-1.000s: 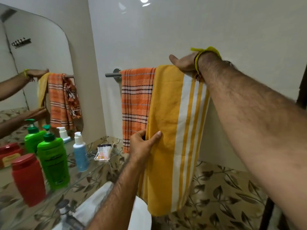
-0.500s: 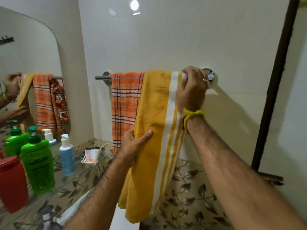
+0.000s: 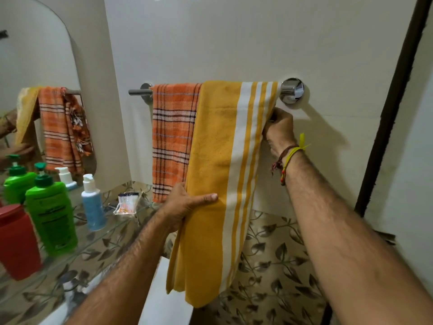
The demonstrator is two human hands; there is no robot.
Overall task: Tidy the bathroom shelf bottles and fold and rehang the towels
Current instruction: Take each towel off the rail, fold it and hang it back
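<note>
Two towels: a yellow terry towel with white stripes [image 3: 218, 174] and an orange plaid woven towel [image 3: 173, 137] hang side by side over the chrome wall-mounted towel bar [image 3: 291, 90], edges touching.
Left hand [image 3: 185, 206]: grips the yellow towel's left edge about midway down, thumb flat across the front, fingers curled behind the cloth.
Right hand [image 3: 280, 127]: fingers closed, pinching the yellow towel's right edge just under the bar's right-hand mount.
Bottles: on the glass wall shelf [image 3: 110, 227], well left of the left-hand fingers, stand a red plastic bottle with a red cap [image 3: 16, 240], a bright green pump bottle [image 3: 52, 213] and a small light-blue bottle with a white pump top [image 3: 92, 202], all upright and capped; contents cannot be seen.
Sachet: a small clear plastic packet with orange print [image 3: 127, 202] leans on the shelf between the blue bottle and the left hand.
Mirror [image 3: 35, 73]: behind the shelf, reflecting the towels and bottles.
Wrist: yellow band [image 3: 294, 150] and thread bracelets on the right arm.
Below: leaf-patterned tiles [image 3: 274, 266].
</note>
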